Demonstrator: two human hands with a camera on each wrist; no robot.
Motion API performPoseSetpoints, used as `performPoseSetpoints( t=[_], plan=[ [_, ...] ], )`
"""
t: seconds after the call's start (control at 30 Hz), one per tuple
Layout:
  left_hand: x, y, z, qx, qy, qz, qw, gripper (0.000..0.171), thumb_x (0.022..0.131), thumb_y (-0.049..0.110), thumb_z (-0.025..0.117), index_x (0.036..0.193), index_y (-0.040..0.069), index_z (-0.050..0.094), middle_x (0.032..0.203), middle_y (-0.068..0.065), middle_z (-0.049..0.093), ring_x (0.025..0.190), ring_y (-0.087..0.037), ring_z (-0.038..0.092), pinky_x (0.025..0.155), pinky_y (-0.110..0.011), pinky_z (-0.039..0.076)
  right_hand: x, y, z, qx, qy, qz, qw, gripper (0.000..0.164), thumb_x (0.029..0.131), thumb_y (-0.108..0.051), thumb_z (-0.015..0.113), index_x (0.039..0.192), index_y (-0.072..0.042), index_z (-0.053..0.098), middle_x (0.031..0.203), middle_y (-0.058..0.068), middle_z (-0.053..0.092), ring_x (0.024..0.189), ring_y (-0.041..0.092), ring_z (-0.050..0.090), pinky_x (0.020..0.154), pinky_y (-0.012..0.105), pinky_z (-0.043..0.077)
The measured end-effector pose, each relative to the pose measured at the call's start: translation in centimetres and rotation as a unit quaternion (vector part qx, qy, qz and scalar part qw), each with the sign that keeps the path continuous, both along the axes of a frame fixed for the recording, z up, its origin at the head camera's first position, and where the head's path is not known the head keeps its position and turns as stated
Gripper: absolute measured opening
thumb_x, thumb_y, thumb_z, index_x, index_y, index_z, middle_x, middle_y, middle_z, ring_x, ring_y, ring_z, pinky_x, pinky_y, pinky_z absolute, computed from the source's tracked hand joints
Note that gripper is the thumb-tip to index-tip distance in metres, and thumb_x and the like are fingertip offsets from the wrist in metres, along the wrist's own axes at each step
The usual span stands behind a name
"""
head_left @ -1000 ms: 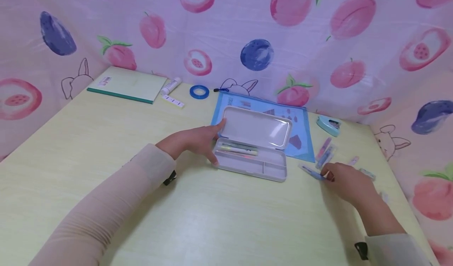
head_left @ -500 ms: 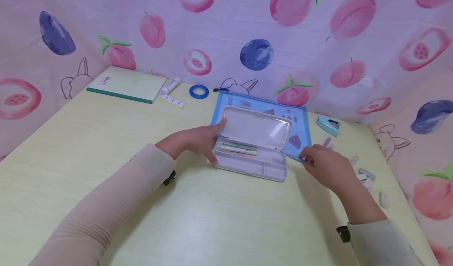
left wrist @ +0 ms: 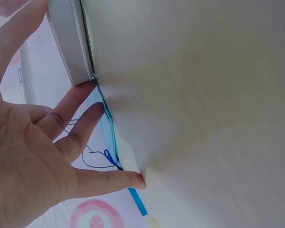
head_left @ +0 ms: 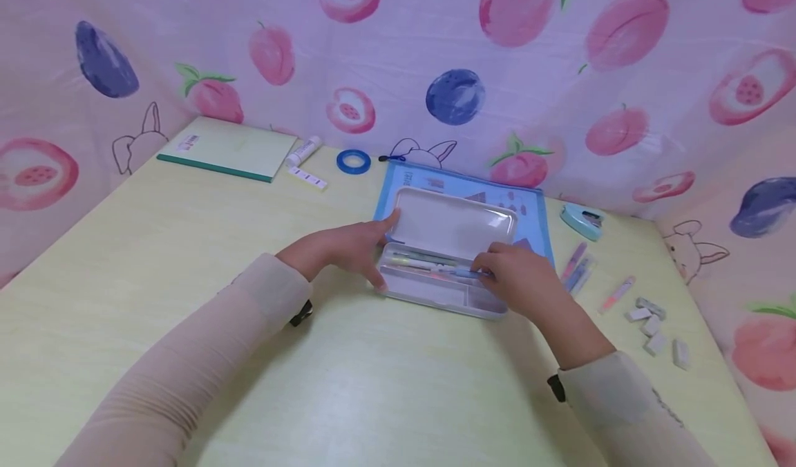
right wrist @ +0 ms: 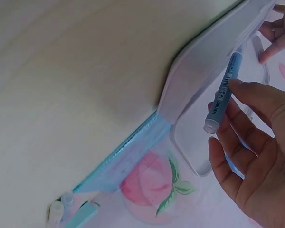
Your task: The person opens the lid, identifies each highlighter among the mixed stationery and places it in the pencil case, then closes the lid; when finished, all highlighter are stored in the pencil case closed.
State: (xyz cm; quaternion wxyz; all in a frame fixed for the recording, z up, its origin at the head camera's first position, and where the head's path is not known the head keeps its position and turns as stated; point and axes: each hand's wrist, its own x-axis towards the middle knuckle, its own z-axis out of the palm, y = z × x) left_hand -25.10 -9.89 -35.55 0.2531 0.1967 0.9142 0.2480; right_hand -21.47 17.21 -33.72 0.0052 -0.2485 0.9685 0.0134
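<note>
A pale pencil case [head_left: 425, 292] lies with its lid [head_left: 450, 224] tipped back. My left hand [head_left: 351, 248] spreads its fingers along the case's left end, thumb by the front corner; in the left wrist view its straight fingers [left wrist: 66, 111] reach to the case's end and the table. Over the case's right part, my right hand [head_left: 519, 278] pinches a blue marker [right wrist: 223, 92] between thumb and fingers, the marker pointing left into the rear compartment. A pen with a yellow-green end [head_left: 404, 262] and a green one lie in that compartment.
Under the case is a blue zip pouch [head_left: 531, 222]. To the right lie several markers [head_left: 575, 270], a pink-orange marker [head_left: 618, 295], white erasers [head_left: 656, 342] and a mint stapler [head_left: 581, 222]. A notebook [head_left: 230, 148], glue stick [head_left: 303, 151] and blue tape roll [head_left: 353, 161] sit at the back left.
My right hand has picked up the blue marker from the table at the right and carried it left, over the pencil case. My left hand has stayed at the case's left end.
</note>
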Motion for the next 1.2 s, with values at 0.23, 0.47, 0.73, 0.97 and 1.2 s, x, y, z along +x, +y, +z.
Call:
performPoseSetpoints(
  t=[0.23, 0.47, 0.73, 0.97, 1.2],
  plan=[
    [0.0, 0.1, 0.0, 0.003, -0.004, 0.003, 1.0, 0.124, 0.062, 0.035, 0.081, 0.144, 0.025, -0.011, 0.139, -0.004, 0.035, 0.128, -0.017, 0.028, 0.106, -0.04, 0.025, -0.8, -1.0, -0.9, -0.005, -0.016, 0.007, 1.0, 0.017, 0.079, -0.022, 0.07, 0.096, -0.023, 0.069, 0.09, -0.003, 0.061, 0.079, 0.016, 0.057, 0.07, 0.034, 0.05],
    [0.1, 0.0, 0.1, 0.002, -0.001, -0.002, 1.0, 0.124, 0.062, 0.036, 0.081, 0.144, 0.025, -0.012, 0.139, -0.003, 0.036, 0.129, -0.016, 0.027, 0.106, -0.04, 0.024, -1.1, -1.4, -1.4, 0.011, -0.029, 0.005, 1.0, 0.016, 0.081, -0.022, 0.067, 0.097, -0.023, 0.068, 0.091, -0.003, 0.061, 0.08, 0.017, 0.056, 0.072, 0.036, 0.049],
    [0.0, 0.0, 0.0, -0.002, -0.001, -0.001, 1.0, 0.124, 0.062, 0.037, 0.081, 0.143, 0.026, -0.012, 0.139, -0.003, 0.036, 0.13, -0.017, 0.026, 0.106, -0.04, 0.024, -1.0, -1.1, -1.4, -0.006, -0.05, -0.015, 0.999, 0.016, 0.082, -0.023, 0.065, 0.099, -0.023, 0.067, 0.092, -0.003, 0.061, 0.082, 0.016, 0.056, 0.073, 0.035, 0.05],
    [0.0, 0.0, 0.0, -0.003, -0.002, 0.0, 1.0, 0.124, 0.062, 0.037, 0.081, 0.144, 0.026, -0.012, 0.139, -0.003, 0.036, 0.13, -0.017, 0.025, 0.106, -0.04, 0.025, -0.7, 0.9, -1.0, -0.031, -0.046, -0.025, 0.998, 0.019, 0.082, -0.02, 0.065, 0.101, -0.02, 0.066, 0.089, -0.004, 0.059, 0.081, 0.015, 0.055, 0.068, 0.035, 0.049],
    [0.0, 0.0, 0.1, 0.002, -0.002, -0.004, 1.0, 0.124, 0.063, 0.036, 0.081, 0.144, 0.024, -0.012, 0.141, -0.004, 0.034, 0.129, -0.017, 0.027, 0.106, -0.039, 0.024, -0.6, 5.0, -1.1, -0.055, -0.016, -0.033, 0.998, 0.019, 0.082, -0.017, 0.064, 0.101, -0.017, 0.065, 0.096, 0.0, 0.059, 0.086, 0.019, 0.06, 0.063, 0.038, 0.049]
  ],
)
